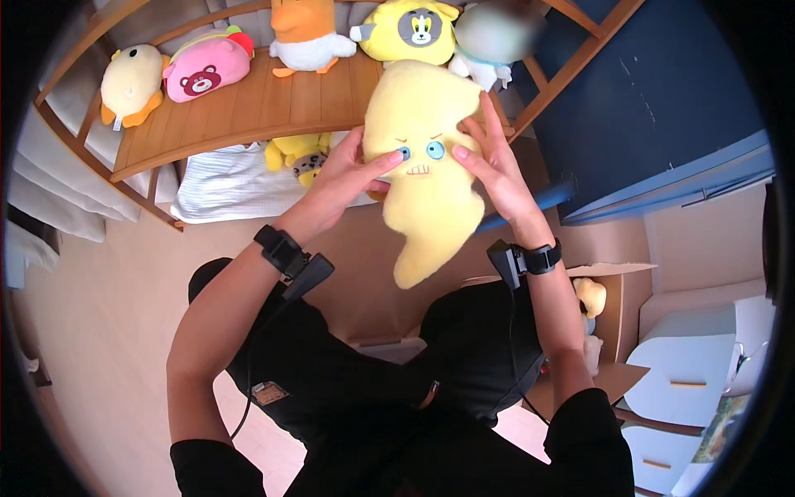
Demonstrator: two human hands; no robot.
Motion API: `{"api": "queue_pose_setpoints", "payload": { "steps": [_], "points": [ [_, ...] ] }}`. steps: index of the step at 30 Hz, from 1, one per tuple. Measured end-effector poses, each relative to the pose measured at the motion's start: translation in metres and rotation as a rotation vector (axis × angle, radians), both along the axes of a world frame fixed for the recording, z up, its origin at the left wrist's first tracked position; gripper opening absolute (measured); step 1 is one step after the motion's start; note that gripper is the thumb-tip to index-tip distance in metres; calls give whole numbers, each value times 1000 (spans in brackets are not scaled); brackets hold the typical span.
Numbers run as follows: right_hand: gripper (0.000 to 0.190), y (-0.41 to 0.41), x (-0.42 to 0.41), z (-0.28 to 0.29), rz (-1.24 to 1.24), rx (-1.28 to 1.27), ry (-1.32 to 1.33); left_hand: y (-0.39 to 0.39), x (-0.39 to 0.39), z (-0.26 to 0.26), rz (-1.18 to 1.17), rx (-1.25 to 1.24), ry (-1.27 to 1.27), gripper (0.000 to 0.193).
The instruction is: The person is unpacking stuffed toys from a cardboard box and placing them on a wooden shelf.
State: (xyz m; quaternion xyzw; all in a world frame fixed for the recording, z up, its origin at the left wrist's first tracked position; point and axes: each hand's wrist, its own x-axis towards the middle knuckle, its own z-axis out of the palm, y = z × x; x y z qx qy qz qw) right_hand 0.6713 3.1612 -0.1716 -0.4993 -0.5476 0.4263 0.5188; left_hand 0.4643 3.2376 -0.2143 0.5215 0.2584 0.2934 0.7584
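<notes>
A pale yellow plush toy (428, 205) with blue eyes, slanted brows and a stitched toothy mouth is held up before me. My left hand (351, 171) grips its left side, the thumb lying by one eye. On the opposite side my right hand (494, 155) holds it, thumb beside the other eye and fingers reaching up along its edge. The toy's tapered end hangs down above my knees. Behind it is a wooden shelf (248, 118), partly hidden by the toy. Black devices are strapped to both wrists.
Along the shelf sit a cream plush (131, 81), a pink bear-face plush (208, 65), an orange-and-white duck plush (313, 43), a yellow cat-face plush (410, 31) and a white plush (490, 43). A yellow plush (298, 155) lies below on white cloth (217, 186). A cardboard box (612, 310) holds toys.
</notes>
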Motion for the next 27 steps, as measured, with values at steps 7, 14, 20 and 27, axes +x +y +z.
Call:
{"api": "queue_pose_setpoints", "payload": {
  "steps": [7, 14, 20, 27],
  "points": [
    [95, 0, -12, -7, -50, -5, 44, -2, -3, -2, 26, 67, -4, 62],
    [99, 12, -12, -12, -84, 68, -44, 4, -5, -2, 106, 126, 16, 62],
    [103, 16, -4, -14, -75, 54, -63, 5, 0, -4, 85, 114, 0, 55],
    [97, 12, -4, -3, -88, 20, -89, 6, 9, -9, 99, 98, -62, 55]
  ]
}}
